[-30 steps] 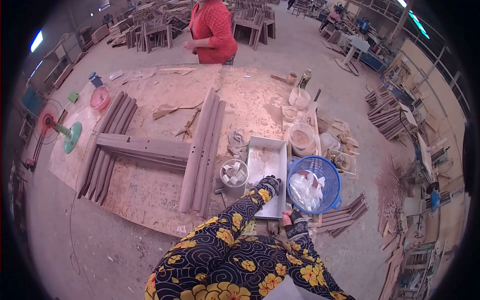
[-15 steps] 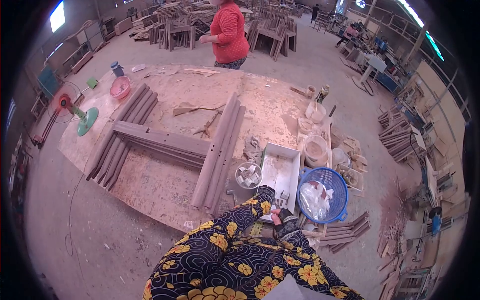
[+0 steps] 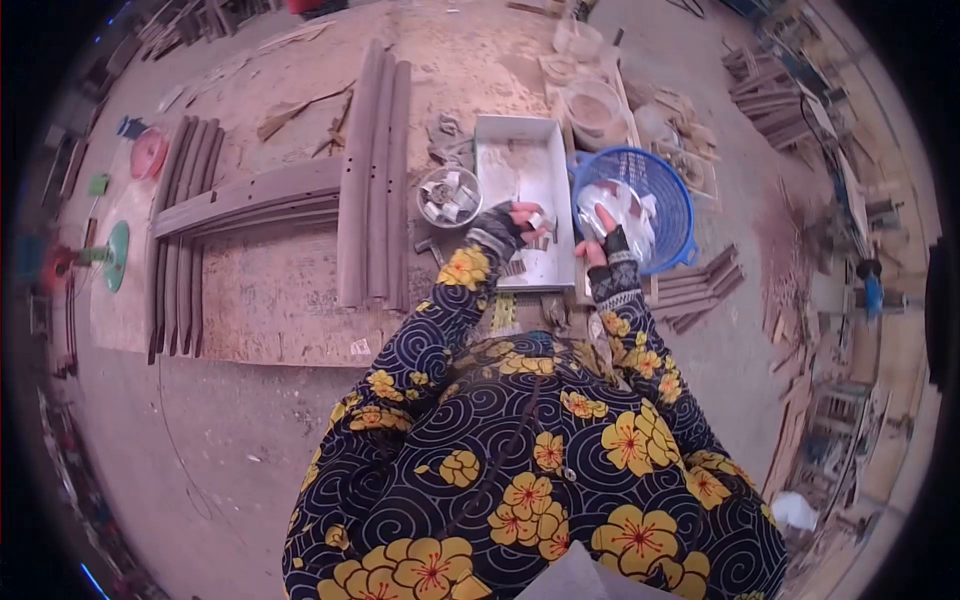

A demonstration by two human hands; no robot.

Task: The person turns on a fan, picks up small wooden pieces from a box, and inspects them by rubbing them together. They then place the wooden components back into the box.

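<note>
My left hand (image 3: 508,228), in a dark fingerless glove, is over the white box (image 3: 490,135). Its fingertips pinch a small whitish piece (image 3: 536,220). Small grey pieces (image 3: 514,267) lie in the near part of the box. To the right, my right hand (image 3: 605,248) in a patterned fingerless glove has its fingers apart. It overlaps the left rim of the blue basket (image 3: 684,205), right beside the clear plastic bag (image 3: 630,222) inside. A clear bowl (image 3: 447,222) of white pieces stands left of the box.
Dark wooden frame parts (image 3: 358,190) lie across the table to the left. Tubs (image 3: 592,108) stand behind the box. A hammer-like tool (image 3: 430,248) lies near the bowl. Stacked wood (image 3: 700,290) sits low at the right, and a green-based fan (image 3: 118,255) at the far left.
My view has tipped downward. My hands, close together at the box's near end before, have moved apart: the left over the box, the right to the basket. The person in red is almost out of view.
</note>
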